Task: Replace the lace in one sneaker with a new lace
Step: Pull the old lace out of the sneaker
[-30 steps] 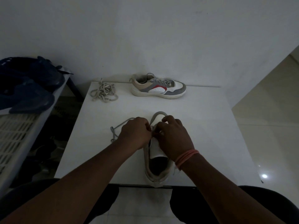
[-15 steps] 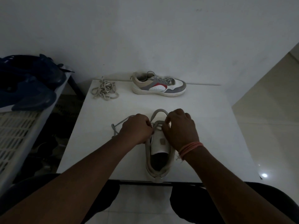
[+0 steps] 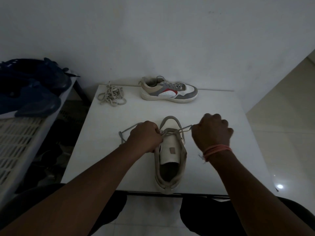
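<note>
Sneaker on table | left hand grips sneaker | right hand fingers pinch lace

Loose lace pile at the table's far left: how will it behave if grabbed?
The lace pile lies in slack tangled loops, so it is probably floppy and light. Lifted at one point, it would likely trail and unravel. It looks unlikely to roll or slide by itself.

Setting: dim domestic room, likely a home. Evidence: plain white wall, glossy tiled floor, small white table, slatted rack with blue shoes left of the grip.
</note>
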`<control>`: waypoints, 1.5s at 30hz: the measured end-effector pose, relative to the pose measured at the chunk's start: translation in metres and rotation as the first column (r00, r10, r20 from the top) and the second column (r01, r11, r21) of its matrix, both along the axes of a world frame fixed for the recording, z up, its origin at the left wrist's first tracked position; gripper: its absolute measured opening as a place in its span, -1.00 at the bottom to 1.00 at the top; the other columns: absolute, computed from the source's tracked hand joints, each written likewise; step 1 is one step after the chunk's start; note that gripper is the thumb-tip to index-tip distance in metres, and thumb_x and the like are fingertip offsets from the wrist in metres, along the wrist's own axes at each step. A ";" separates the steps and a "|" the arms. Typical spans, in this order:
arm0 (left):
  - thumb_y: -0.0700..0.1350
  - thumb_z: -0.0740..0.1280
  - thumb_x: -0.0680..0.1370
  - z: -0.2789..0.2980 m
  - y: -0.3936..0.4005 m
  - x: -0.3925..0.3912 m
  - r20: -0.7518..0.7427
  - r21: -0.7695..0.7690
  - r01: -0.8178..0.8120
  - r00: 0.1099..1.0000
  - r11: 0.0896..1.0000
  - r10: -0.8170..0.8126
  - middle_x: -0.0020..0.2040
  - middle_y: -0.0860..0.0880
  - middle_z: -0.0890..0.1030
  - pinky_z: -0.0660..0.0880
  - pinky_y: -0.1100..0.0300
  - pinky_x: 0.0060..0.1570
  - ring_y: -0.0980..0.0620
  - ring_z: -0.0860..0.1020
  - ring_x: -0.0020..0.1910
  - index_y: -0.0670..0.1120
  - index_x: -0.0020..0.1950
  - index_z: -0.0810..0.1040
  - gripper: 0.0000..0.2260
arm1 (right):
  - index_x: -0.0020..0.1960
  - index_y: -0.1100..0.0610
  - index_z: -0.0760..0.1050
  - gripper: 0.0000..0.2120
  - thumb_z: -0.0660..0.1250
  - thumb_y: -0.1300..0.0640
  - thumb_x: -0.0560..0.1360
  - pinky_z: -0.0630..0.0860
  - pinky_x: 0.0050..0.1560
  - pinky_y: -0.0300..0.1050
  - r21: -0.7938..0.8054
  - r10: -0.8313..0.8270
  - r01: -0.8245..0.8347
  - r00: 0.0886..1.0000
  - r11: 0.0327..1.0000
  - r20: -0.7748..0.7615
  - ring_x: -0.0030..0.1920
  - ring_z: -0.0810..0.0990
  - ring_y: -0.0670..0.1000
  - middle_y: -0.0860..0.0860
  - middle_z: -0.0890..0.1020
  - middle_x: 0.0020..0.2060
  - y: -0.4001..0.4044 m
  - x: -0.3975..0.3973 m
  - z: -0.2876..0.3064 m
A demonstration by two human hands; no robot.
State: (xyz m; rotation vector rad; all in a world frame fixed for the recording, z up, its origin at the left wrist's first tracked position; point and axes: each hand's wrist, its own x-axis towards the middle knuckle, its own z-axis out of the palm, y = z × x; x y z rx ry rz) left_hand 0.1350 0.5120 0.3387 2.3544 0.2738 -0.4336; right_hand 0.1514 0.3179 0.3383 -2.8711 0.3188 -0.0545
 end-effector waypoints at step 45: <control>-0.18 0.38 0.45 -0.002 0.002 0.000 -0.021 0.043 0.026 0.999 0.999 -0.025 -0.15 -0.11 0.70 0.68 0.00 -0.09 -0.13 0.70 -0.21 -0.06 -0.06 0.68 -0.87 | -0.02 0.06 0.51 -0.83 0.26 0.02 0.44 0.30 0.14 0.16 -0.078 0.015 -0.008 0.995 0.997 0.102 0.07 0.53 0.21 0.05 0.58 -0.01 0.007 -0.001 0.002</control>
